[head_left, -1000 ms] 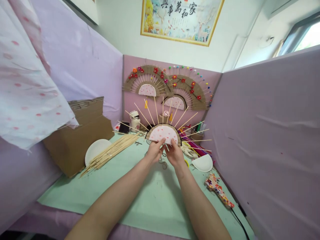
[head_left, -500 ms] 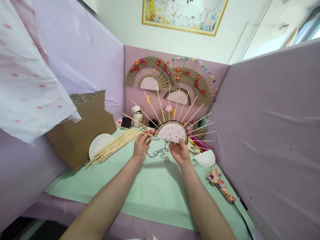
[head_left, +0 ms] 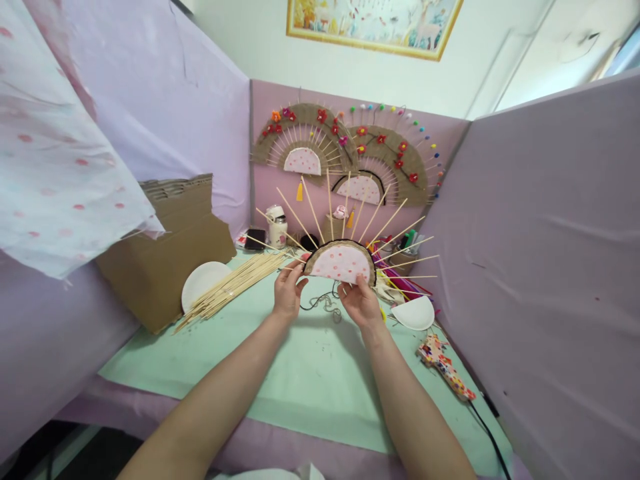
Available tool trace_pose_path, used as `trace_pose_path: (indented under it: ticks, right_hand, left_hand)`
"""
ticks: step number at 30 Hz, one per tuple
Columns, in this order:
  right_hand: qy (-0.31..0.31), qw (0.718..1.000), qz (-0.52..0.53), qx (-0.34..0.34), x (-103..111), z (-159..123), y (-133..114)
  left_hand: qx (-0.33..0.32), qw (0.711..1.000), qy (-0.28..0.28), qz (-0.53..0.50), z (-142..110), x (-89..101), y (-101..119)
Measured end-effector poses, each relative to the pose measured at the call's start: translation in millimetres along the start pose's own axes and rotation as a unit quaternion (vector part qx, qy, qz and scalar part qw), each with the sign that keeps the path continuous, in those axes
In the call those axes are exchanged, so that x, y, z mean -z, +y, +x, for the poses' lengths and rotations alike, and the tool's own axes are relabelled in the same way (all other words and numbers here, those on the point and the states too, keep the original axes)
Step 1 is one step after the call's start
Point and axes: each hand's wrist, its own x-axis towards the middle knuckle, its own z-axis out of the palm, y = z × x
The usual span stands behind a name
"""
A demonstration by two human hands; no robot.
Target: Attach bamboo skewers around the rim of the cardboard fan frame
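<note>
A half-round fan base (head_left: 340, 262) is held up over the table, its flat edge down. Pink-spotted white cloth covers its middle, with a burlap band and dark cord around the curve. Thin wooden sticks (head_left: 313, 213) spread out from it like rays. My left hand (head_left: 289, 287) grips its left end between thumb and fingers. At the lower right edge, my right hand (head_left: 361, 301) pinches it, thumb on the cloth face and fingers behind. Under it on the table lie loose dark cord and twine (head_left: 333, 307).
Bundled wooden sticks (head_left: 227, 290) lie left by a white paper plate (head_left: 200, 283) and cardboard (head_left: 170, 247). At right are a half plate (head_left: 414, 313) and a patterned glue gun (head_left: 445, 367) with a cable. Two finished fans (head_left: 300, 133) hang behind; a white bottle (head_left: 277, 227) stands below.
The fan base has turned and tilted slightly in my hands, with its left end now nearer my left fingers. The whole view has shifted a little.
</note>
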Motion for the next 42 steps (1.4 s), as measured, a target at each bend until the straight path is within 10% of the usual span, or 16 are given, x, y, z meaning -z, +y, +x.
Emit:
trace_pose_path:
  ticks: [14,42]
  right_hand:
    - [0.024,0.999,-0.042,0.021,-4.4,-0.4,11.4]
    - [0.035,0.999,-0.021,-0.005,-4.0,3.4,22.7]
  left_hand:
    - [0.054,0.996,0.046,-0.057,11.8,7.6,-5.4]
    - [0.215,0.970,-0.048,-0.107,9.7,6.2,-8.8]
